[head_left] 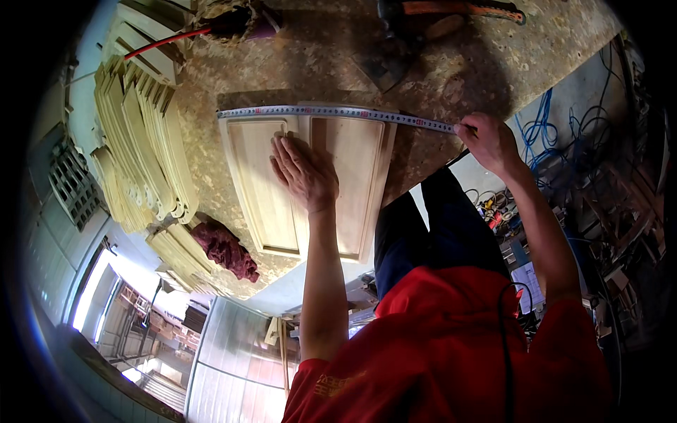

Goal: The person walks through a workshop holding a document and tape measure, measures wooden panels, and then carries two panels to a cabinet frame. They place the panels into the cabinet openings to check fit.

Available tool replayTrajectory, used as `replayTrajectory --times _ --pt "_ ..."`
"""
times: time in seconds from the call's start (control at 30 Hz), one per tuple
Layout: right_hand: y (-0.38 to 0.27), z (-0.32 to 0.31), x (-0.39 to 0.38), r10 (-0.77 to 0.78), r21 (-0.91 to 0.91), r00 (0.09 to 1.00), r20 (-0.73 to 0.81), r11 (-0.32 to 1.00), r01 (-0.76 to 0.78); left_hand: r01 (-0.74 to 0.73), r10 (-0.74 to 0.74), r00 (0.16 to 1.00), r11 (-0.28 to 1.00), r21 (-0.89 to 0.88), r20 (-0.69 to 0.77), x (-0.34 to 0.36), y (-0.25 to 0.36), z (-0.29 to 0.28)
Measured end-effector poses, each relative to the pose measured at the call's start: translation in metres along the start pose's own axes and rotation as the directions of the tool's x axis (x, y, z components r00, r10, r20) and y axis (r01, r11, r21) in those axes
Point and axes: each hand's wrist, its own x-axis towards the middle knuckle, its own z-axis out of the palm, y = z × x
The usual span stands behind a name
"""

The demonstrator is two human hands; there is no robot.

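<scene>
A pale wooden panel [347, 185] with two long recessed fields lies on the worktable in front of me. My left hand [307, 173] rests on its middle, fingers stretched out over the left field and the centre strip. Across the panel's far edge runs the white blade of a tape measure [338, 111], starting near the panel's far left corner and reaching past its right side. My right hand [488, 143] grips the tape at its right end, beyond the panel, with fingers closed round it. Whatever case the tape has is mostly hidden in that hand.
Stacked curved wooden slats [141, 141] lie along the left of the mottled worktable [557, 53], with a dark red cloth [224, 250] by them. An orange-handled tool [465, 8] lies at the far edge. Blue hoses [539, 130] and scrap wood clutter the floor at right.
</scene>
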Motion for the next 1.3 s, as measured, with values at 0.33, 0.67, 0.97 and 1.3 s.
replayTrajectory --times 0.33,0.67,0.97,1.3 --pt "-0.008 0.017 -0.026 -0.116 0.038 0.991 -0.074 0.992 0.119 0.077 -0.077 0.997 0.991 -0.112 0.005 -0.008 -0.009 0.003" --pt "-0.015 0.119 -0.164 -0.081 0.233 0.996 -0.023 0.969 0.084 0.156 -0.191 0.980 0.904 -0.399 -0.049 -0.086 -0.050 -0.047" --pt "-0.053 0.269 -0.271 -0.097 0.094 0.990 0.105 0.992 0.087 0.535 -0.719 0.694 0.498 -0.682 0.020 -0.281 -0.280 -0.069" --pt "-0.030 0.311 -0.311 -0.121 0.045 0.993 0.012 0.992 0.120 0.480 -0.534 0.843 0.692 -0.539 0.064 -0.264 -0.311 -0.043"
